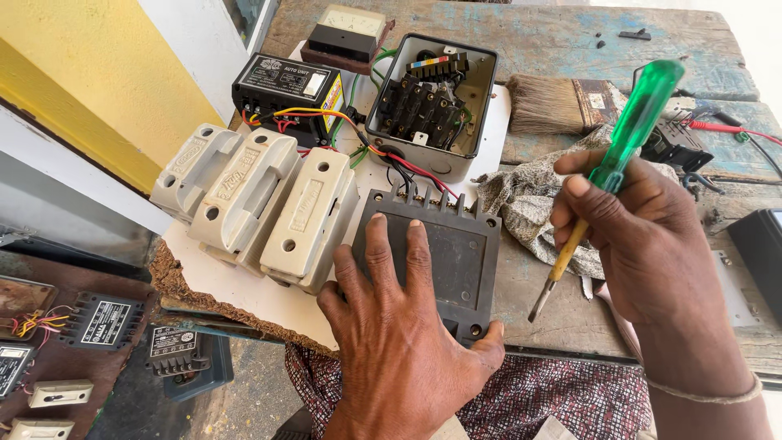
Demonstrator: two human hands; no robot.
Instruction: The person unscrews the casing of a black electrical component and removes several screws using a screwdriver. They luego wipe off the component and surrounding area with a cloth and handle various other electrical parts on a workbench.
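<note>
My left hand [399,326] lies flat on a black finned box [456,253] mounted at the near edge of a white board [236,285], fingers spread over its cover and thumb at its lower right corner. My right hand [643,236] grips a screwdriver with a green clear handle [639,122]; its tip [538,311] points down at the wooden table just right of the black box. Red, black and yellow wires run from the box's top edge up to an open grey switch box [432,98].
Three cream fuse carriers [261,204] sit left of the black box, a black unit [285,85] and a meter [346,33] behind them. A grey rag [521,204], a paintbrush [558,104] and red-lead clips [717,126] lie right. Spare parts sit below left [98,322].
</note>
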